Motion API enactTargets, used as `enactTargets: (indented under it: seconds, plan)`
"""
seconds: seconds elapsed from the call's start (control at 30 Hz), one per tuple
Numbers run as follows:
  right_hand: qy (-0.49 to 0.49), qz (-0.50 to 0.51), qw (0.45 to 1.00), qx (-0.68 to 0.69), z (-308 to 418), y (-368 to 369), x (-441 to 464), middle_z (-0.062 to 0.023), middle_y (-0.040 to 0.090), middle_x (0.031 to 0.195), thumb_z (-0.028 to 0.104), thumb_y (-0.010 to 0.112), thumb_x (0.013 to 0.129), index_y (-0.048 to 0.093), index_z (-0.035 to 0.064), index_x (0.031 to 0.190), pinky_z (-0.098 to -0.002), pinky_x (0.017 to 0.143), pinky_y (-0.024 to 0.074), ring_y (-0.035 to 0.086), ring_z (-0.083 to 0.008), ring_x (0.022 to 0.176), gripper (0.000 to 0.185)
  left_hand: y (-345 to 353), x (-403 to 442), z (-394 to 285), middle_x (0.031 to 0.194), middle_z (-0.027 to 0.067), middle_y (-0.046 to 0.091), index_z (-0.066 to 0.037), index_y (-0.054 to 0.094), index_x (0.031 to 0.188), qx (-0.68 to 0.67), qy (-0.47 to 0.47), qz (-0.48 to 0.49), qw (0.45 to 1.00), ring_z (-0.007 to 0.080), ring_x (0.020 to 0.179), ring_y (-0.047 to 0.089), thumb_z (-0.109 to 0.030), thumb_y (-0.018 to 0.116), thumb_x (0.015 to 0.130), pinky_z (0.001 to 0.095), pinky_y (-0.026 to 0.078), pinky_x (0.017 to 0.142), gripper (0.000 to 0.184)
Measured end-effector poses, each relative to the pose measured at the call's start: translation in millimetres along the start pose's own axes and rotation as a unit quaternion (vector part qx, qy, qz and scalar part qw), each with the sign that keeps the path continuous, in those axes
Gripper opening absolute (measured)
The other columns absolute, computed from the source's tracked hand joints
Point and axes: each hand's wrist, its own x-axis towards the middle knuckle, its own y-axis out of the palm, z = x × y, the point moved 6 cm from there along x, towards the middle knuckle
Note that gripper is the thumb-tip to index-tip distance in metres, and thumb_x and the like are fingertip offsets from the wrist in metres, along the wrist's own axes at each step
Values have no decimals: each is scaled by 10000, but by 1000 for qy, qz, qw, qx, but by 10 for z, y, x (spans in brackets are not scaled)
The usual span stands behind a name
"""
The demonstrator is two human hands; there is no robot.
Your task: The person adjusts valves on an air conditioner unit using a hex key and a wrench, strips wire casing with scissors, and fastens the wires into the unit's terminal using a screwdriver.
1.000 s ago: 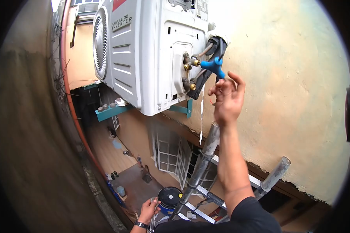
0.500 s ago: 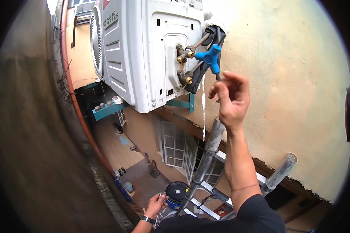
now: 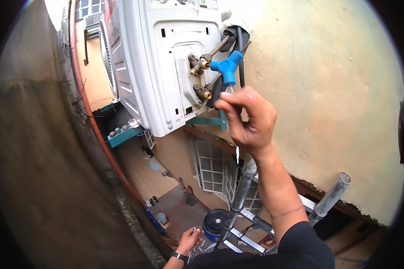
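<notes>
A blue three-armed tool sits by the upper brass valve on the side of a white outdoor air-conditioner unit. Just below the blue tool is my right hand, with thumb and index finger pressed together close to the tool's lower tip; what they pinch, if anything, cannot be made out. A second brass valve is left of those fingers. Low in the view, my left hand is closed around a slim metal tool, partly hidden by the fingers.
Wrapped pipes run from the unit along the cream wall. Teal brackets support the unit. Metal scaffold poles rise below my right arm. Far down are a black-lidded blue drum and a floor. A dark wall stands left.
The view has shifted, with the unit further left. My right hand's fingers, spread earlier, have curled together near the blue tool's lower tip. My left hand keeps its grip.
</notes>
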Motion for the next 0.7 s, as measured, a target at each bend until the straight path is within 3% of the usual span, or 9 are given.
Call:
enactTargets:
  seconds: [0.13, 0.2, 0.33, 0.4, 0.47, 0.53, 0.6, 0.67, 0.7]
  plan:
    - [153, -190, 937, 252, -550, -67, -300, -39, 650, 819, 116, 716, 1009, 631, 37, 1055, -266, 616, 517, 634, -108, 685, 125, -38, -125, -21, 1143, 75, 725, -24, 616, 1344, -2, -10, -22, 1000, 122, 731, 645, -228, 581, 1096, 223, 450, 561, 323]
    - [232, -122, 924, 277, -912, -64, -160, -24, 654, 835, 147, 643, 1060, 631, 31, 1086, -220, 598, 498, 621, -86, 689, 119, -131, -98, 84, 1149, 76, 728, -17, 603, 1370, -12, -8, -20, 1000, 116, 742, 654, -238, 584, 1095, 223, 468, 577, 353]
    - [143, 69, 967, 198, -620, -219, 787, -50, 759, 936, 146, 687, 1007, 733, 15, 1068, -267, 619, 511, 617, -62, 742, 151, -165, -132, 153, 1151, 78, 724, -21, 606, 1363, -24, -27, -34, 999, 124, 744, 648, -235, 580, 1096, 224, 449, 561, 343]
    - [73, 96, 989, 91, -216, -111, 877, -70, 726, 856, 154, 732, 961, 720, 43, 1000, -311, 611, 515, 642, -122, 697, 118, -109, -95, 137, 1156, 76, 724, -20, 605, 1367, -20, -27, -29, 999, 124, 748, 649, -238, 581, 1096, 223, 450, 564, 349]
    - [-92, 81, 990, -70, 215, -102, 704, -37, 624, 723, 139, 791, 925, 733, 33, 950, -273, 534, 447, 566, -122, 590, 124, -71, -74, 119, 1160, 73, 723, -19, 605, 1372, -15, -29, -26, 999, 124, 752, 651, -241, 583, 1095, 222, 452, 567, 355]
    - [-74, 16, 995, -61, 221, -86, 272, -58, 617, 721, 63, 844, 856, 735, 43, 940, -297, 518, 457, 601, -170, 592, 139, 7, -39, 41, 1153, 65, 729, -9, 592, 1389, -7, -7, -3, 1000, 104, 750, 655, -233, 586, 1092, 220, 487, 590, 372]
    - [-31, -24, 996, 80, -170, -122, -108, -57, 647, 796, 12, 765, 935, 712, 9, 1026, -287, 601, 523, 658, -140, 727, 105, 27, -59, -31, 1150, 63, 729, -9, 592, 1389, -4, -3, -3, 1000, 102, 747, 652, -234, 584, 1093, 220, 487, 591, 372]
    - [189, -199, 911, 309, -578, -32, -336, -36, 663, 828, 92, 731, 989, 691, 32, 1080, -291, 606, 524, 647, -127, 698, 117, 44, -83, -32, 1147, 61, 729, -9, 592, 1388, 1, -1, -3, 1000, 100, 744, 649, -235, 582, 1094, 221, 487, 593, 371]
    - [217, -168, 901, 335, -675, -22, -253, -29, 660, 826, 120, 704, 1016, 683, 24, 1104, -275, 606, 515, 640, -115, 704, 131, 27, -100, -8, 1144, 60, 729, -10, 595, 1382, 0, -7, -5, 1000, 98, 743, 648, -235, 582, 1095, 218, 487, 593, 366]
